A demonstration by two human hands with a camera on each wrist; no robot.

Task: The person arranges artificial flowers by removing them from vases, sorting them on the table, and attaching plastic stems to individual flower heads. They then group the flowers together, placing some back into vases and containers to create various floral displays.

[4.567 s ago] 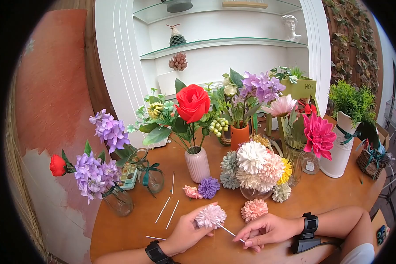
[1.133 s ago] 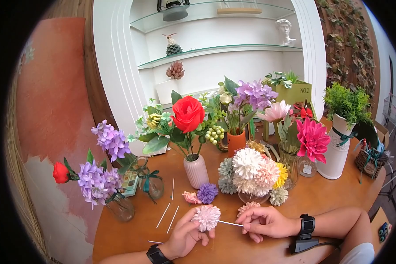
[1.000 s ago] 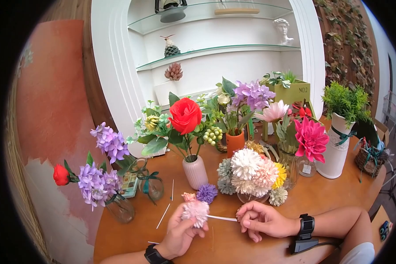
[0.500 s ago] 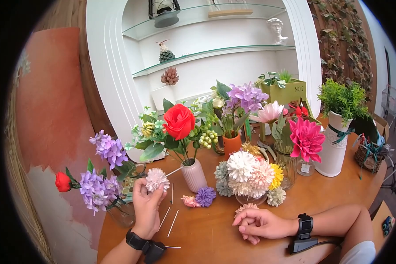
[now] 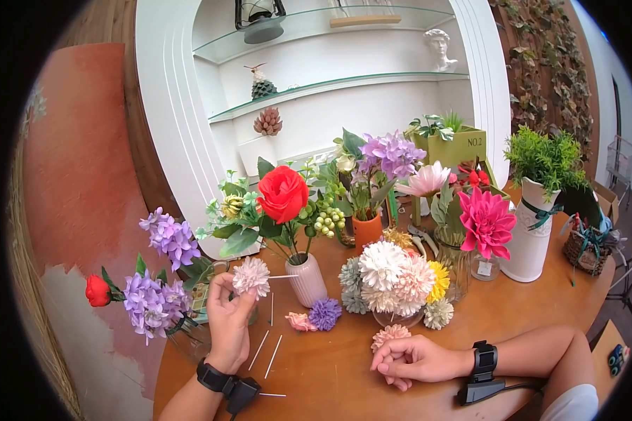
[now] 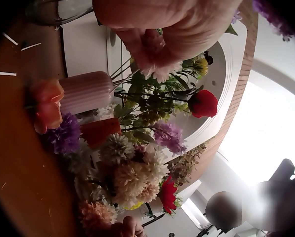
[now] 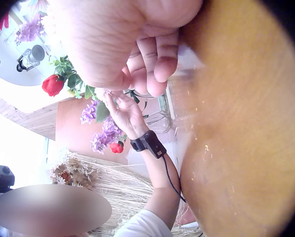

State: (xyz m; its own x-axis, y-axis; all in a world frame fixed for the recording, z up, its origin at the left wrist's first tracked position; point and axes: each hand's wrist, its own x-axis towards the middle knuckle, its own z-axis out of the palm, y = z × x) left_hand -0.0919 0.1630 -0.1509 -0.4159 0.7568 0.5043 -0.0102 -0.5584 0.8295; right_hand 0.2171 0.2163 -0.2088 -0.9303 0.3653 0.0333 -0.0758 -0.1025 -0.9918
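My left hand (image 5: 228, 323) pinches a pale pink artificial flower head (image 5: 251, 277) between thumb and fingers, raised left of the pink ribbed vase (image 5: 307, 282). A thin white stick (image 5: 284, 276) sticks out from the flower toward the right, overlapping the vase in the head view. In the left wrist view, the fingers cover much of the same flower (image 6: 163, 72). My right hand (image 5: 425, 359) rests low over the table with loosely curled fingers, holding nothing. Just behind its fingers lies a peach-pink flower head (image 5: 390, 335).
Several white sticks (image 5: 274, 356) lie on the wooden table (image 5: 330, 393). A purple flower head (image 5: 325, 314) and a small pink rose (image 5: 300, 322) sit before the vase. A glass bowl of pompom flowers (image 5: 383, 265) stands mid-table; glass jars with purple flowers (image 5: 147, 306) are at left.
My left hand has carried the flower on its stick leftward and up, away from the right hand. The right hand has let go of the stick and stayed nearly in place.
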